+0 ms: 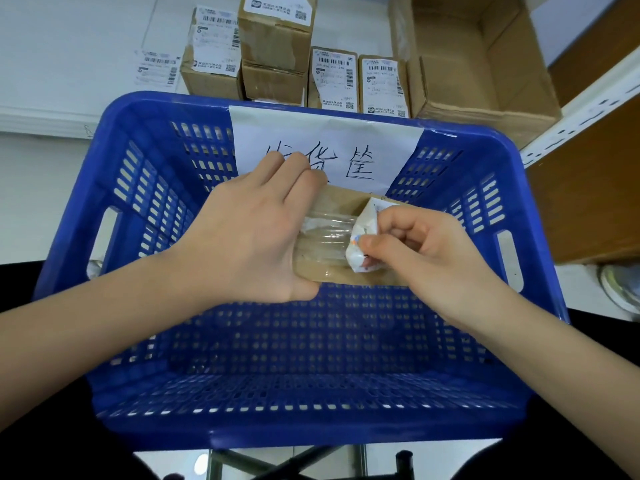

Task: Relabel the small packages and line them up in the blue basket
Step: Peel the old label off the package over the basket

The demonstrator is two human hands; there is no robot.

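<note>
A small brown cardboard package (pixel 332 268) with clear tape across it is held above the inside of the blue basket (pixel 114 188). My left hand (pixel 252 230) grips its left end, fingers curled over the far edge. My right hand (pixel 422 251) pinches a crumpled white label (pixel 362 237) that is partly peeled up from the package's right side. A scrap of white label (pixel 313 224) still sticks under the tape. The basket floor below shows no packages.
A white paper sign (pixel 349 140) with handwritten characters hangs on the basket's far wall. Behind the basket stand several labelled small boxes (pixel 273 46), a loose label sheet (pixel 157 69) and a large open carton (pixel 485 64). A shelf upright (pixel 588 98) runs at right.
</note>
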